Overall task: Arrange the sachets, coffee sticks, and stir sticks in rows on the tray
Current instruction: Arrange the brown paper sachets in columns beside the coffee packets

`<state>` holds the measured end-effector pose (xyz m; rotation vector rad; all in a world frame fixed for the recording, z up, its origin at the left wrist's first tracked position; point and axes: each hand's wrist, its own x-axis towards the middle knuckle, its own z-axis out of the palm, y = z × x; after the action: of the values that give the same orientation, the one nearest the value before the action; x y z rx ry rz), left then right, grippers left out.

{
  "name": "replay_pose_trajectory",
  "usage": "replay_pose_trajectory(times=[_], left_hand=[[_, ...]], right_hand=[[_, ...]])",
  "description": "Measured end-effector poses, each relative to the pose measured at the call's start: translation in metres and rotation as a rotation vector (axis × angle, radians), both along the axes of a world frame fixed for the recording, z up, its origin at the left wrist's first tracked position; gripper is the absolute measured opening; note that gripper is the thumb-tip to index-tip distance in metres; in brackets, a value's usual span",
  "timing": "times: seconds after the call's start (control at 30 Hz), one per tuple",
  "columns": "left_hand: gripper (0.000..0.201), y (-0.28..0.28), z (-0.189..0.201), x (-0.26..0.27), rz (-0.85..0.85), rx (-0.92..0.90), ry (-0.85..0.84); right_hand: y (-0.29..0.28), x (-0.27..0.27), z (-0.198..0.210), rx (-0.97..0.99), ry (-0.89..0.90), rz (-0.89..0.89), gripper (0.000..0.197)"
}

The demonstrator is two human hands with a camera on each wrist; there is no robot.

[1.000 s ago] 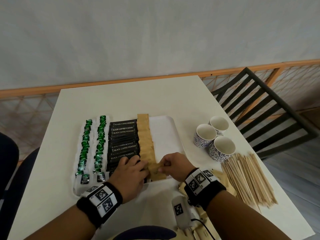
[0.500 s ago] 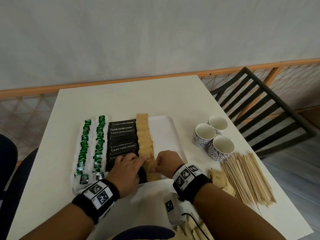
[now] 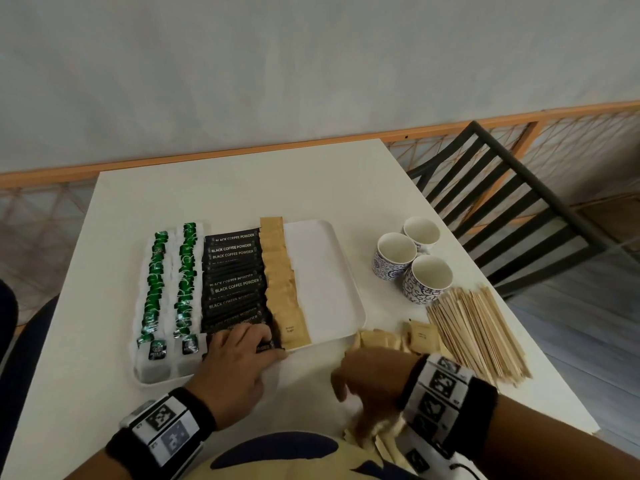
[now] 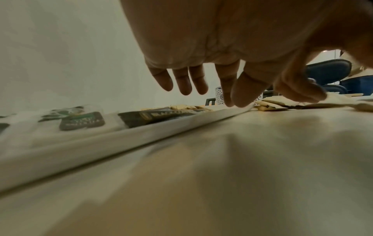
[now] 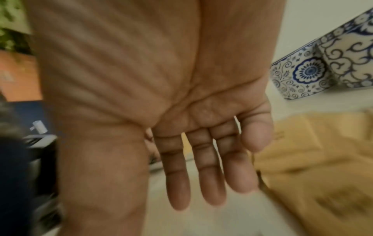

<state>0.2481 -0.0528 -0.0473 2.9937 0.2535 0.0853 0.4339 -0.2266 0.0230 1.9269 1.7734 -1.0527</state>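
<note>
White tray [image 3: 332, 271] holds rows of green sachets [image 3: 154, 285], black coffee sticks [image 3: 235, 282], brown sachets [image 3: 282, 282]; wooden stir sticks [image 3: 478, 334] lie piled right of it.

The right hand [image 3: 372, 375] has left the near end of the brown sachet row [image 3: 284, 289] on the tray [image 3: 332, 271], where it was pinching a sachet with the left hand a second ago, and now hangs over the tabletop [image 3: 304, 393] just near of the tray, beside the loose brown sachets [image 3: 391, 339], its fingers [image 5: 203, 167] straight and holding nothing. The nearest brown sachet [image 3: 294, 329] now lies flat and uncovered at the row's near end. The left hand [image 3: 239, 362] has slid back a little, its fingertips [image 3: 258, 336] now resting on the near end of the black coffee sticks [image 3: 235, 282] at the tray's near rim.
</note>
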Motion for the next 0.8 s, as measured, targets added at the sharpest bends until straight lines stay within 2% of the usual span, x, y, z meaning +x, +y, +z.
replay_pose_trajectory(times=[0.13,0.23,0.4,0.73,0.8], left_hand=[[0.047,-0.004,-0.002,-0.005,0.006,0.002,-0.013],[0.047,-0.006,-0.005,-0.007,0.013,0.006,0.003],[0.045,-0.006,-0.009,-0.010,0.000,0.038,-0.033],[0.037,-0.002,-0.013,-0.015,0.044,0.041,-0.067],[0.037,-0.001,-0.012,-0.015,0.052,0.030,-0.075]], right_hand=[[-0.026,-0.021,-0.031,0.140,-0.043,0.209,0.050],[-0.033,-0.026,-0.049,0.241,-0.101,0.284,0.045],[-0.022,-0.011,-0.040,0.242,-0.120,0.196,0.051],[-0.002,0.009,-0.041,0.235,-0.114,0.068,0.042],[0.001,0.012,-0.042,0.225,-0.087,0.033,0.035]])
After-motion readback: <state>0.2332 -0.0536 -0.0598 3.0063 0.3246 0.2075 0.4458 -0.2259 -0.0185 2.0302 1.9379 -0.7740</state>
